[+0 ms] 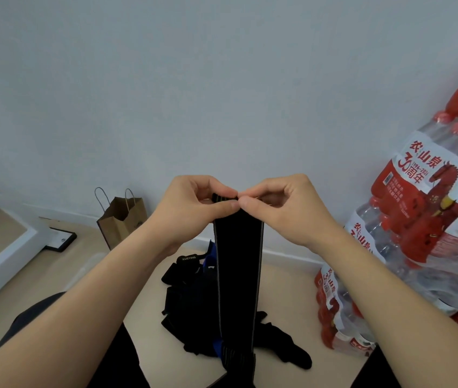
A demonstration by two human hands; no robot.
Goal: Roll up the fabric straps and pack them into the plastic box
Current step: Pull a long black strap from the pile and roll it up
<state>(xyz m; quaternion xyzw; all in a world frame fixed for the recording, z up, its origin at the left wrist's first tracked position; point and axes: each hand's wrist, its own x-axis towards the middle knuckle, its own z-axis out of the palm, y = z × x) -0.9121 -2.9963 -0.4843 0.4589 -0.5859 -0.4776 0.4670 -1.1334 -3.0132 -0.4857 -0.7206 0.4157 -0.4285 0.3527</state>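
Observation:
A long black fabric strap (pixel 238 275) with grey edges hangs straight down in front of me. My left hand (pixel 191 203) and my right hand (pixel 284 203) are raised side by side and pinch its top end between thumbs and fingers, where a small fold or roll shows. The strap's lower end reaches the pile of other black and blue straps (pixel 194 303) lying on the light wooden surface (pixel 286 289) below. No plastic box is visible.
A brown paper bag (pixel 122 217) stands on the floor by the wall at the left. Shrink-wrapped packs of water bottles (pixel 418 219) are stacked at the right. A white piece of furniture (pixel 1 247) and a dark frame (pixel 61 239) lie at the left.

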